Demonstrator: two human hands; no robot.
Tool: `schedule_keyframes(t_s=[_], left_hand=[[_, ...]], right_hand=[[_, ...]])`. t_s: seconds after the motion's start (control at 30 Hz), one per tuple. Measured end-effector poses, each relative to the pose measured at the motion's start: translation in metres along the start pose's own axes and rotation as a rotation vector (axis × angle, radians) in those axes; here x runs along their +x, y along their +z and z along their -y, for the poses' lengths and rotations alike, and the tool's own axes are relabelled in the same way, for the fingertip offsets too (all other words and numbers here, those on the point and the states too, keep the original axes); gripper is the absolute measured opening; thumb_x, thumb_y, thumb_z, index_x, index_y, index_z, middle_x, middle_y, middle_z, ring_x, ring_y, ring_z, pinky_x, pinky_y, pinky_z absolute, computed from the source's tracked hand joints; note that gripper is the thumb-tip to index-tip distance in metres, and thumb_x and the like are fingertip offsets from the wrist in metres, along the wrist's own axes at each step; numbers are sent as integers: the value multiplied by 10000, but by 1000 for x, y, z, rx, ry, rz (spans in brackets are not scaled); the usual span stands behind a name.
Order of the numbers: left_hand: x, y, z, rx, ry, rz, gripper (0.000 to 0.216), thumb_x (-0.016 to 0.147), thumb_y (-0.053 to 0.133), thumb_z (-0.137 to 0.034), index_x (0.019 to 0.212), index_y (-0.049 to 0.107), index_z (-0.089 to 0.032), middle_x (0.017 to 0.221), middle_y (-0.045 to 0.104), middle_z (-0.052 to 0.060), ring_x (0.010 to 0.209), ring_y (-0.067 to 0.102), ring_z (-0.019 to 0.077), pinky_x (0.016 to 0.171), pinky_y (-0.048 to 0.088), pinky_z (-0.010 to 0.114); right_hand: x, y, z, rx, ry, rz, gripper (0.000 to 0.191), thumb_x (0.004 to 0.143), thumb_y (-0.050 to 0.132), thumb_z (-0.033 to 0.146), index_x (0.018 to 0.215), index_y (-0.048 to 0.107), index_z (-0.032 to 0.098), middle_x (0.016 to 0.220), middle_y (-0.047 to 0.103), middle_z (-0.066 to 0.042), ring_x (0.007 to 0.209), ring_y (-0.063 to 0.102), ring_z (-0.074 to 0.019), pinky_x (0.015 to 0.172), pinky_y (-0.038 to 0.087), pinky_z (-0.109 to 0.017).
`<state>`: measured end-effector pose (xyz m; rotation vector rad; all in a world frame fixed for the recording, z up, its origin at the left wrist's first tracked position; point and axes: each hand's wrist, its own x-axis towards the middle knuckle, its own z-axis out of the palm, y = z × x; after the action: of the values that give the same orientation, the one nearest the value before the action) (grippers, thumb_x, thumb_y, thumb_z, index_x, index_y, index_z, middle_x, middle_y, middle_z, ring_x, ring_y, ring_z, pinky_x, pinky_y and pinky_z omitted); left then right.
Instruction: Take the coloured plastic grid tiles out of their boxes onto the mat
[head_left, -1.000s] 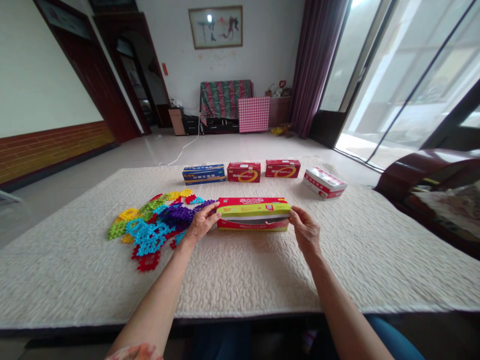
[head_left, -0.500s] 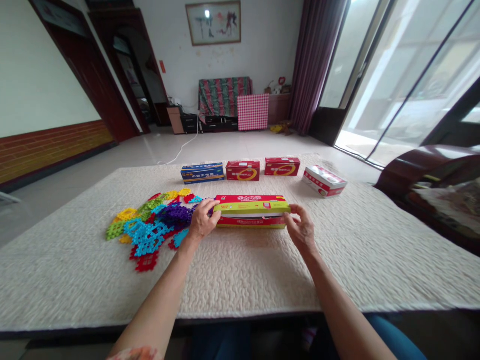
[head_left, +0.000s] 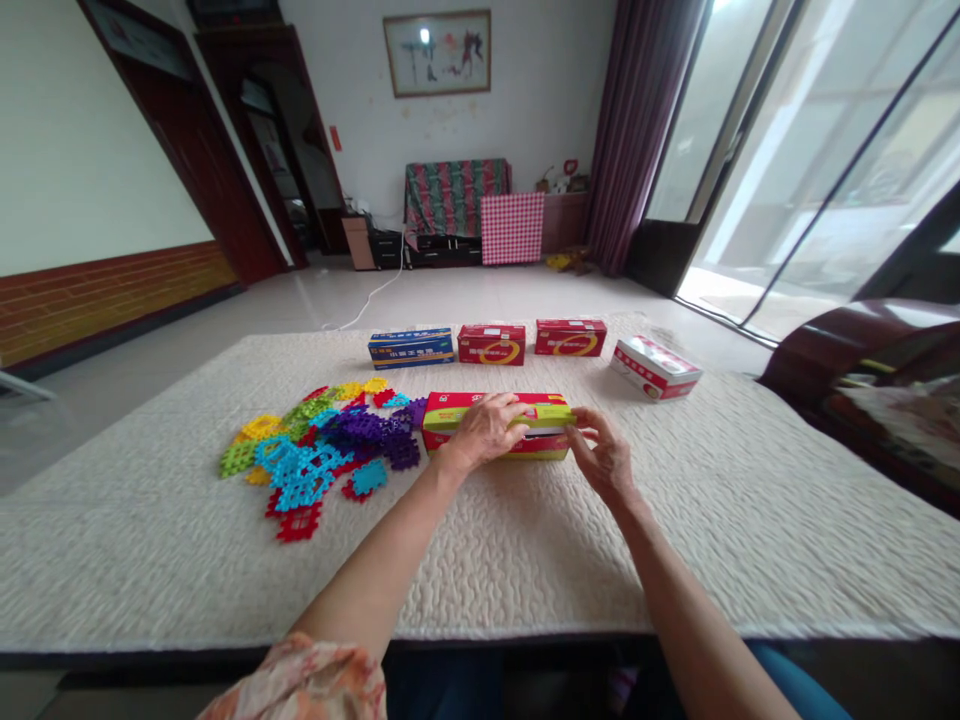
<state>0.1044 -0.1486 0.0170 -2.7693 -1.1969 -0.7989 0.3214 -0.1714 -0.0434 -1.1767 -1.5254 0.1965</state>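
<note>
Long box: a red and yellow-green carton lies flat on the quilted tabletop, its yellow-green lid flap a little raised along the front edge.
Left hand: the left hand lies on top of the long box near its middle, fingers curled over the lid's front edge; grip pressed down on the lid.
Right hand: the right hand is at the right end of the long box, thumb and fingertips pinching the lid's corner.
Building pieces: a loose pile of coloured plastic interlocking tiles lies just left of the long box, the purple ones touching its left end.
Far row: behind the long box stand a blue box, two red boxes and, to the right, a tilted red-and-white box, all well apart from it.
</note>
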Motion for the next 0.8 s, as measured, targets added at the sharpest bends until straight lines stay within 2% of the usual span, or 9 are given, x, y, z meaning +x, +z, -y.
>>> schedule_keyframes(t_s=[0.13, 0.23, 0.4, 0.57, 0.8], left_hand=[[11, 7, -6, 84, 24, 45, 300, 894, 552, -303, 1169, 648, -228, 1156, 643, 82, 1079, 581, 235, 955, 453, 387], [10, 11, -4, 115, 32, 44, 292, 913, 517, -265, 1169, 652, -237, 1143, 644, 74, 1060, 581, 222, 947, 445, 369], [9, 15, -3, 100, -13, 20, 290, 909, 523, -264, 1163, 661, -273, 1127, 642, 74, 1060, 570, 224, 943, 440, 384], [6, 12, -3, 109, 45, 23, 280, 924, 495, -287, 1129, 681, -251, 1140, 631, 83, 1074, 572, 217, 964, 441, 386], [-8, 18, -4, 148, 75, 12, 331, 948, 449, -375, 1158, 670, -244, 1225, 600, 109, 1158, 536, 249, 979, 445, 421]], right_hand=[[-3, 0, 4, -90, -172, -8, 265, 834, 578, 306, 1085, 569, 222, 964, 633, -71, 882, 627, -219, 796, 530, -400], [-4, 2, 3, -104, -213, -42, 278, 835, 573, 273, 1107, 558, 219, 973, 623, -75, 898, 619, -223, 816, 521, -390], [-5, 4, 0, -105, -191, -57, 283, 827, 582, 284, 1103, 548, 231, 941, 612, -60, 862, 617, -217, 806, 529, -391], [-7, 5, 1, -77, -152, -64, 283, 823, 586, 302, 1097, 555, 240, 939, 592, -55, 855, 603, -216, 773, 546, -406], [-16, 16, -4, 64, -35, -14, 262, 856, 566, 329, 1105, 556, 247, 1175, 515, -98, 1032, 575, -237, 722, 582, -381]])
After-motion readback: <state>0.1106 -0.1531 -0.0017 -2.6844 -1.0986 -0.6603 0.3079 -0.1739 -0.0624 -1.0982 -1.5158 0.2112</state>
